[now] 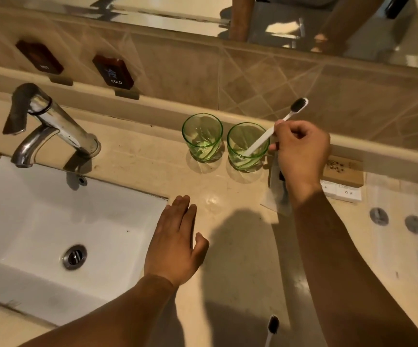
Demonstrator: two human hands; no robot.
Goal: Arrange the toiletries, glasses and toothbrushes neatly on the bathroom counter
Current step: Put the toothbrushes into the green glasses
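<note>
Two green glasses stand side by side at the back of the counter (228, 246): the left glass (202, 137) is empty. The right glass (247, 146) has a white toothbrush (265, 137) with dark bristles standing tilted in it, bristles up and to the right. My right hand (301, 154) pinches that toothbrush's handle just right of the glass rim. My left hand (175, 244) lies flat and open on the counter beside the sink, holding nothing. A second dark-bristled toothbrush (272, 329) lies at the bottom edge of view.
A white sink (40, 221) with a chrome faucet (45, 121) fills the left. A clear wrapper (276, 194) lies under my right wrist. Brown and white small boxes (343, 179) sit at the right against the ledge. Hot and cold tags (114, 75) hang on the tiled wall.
</note>
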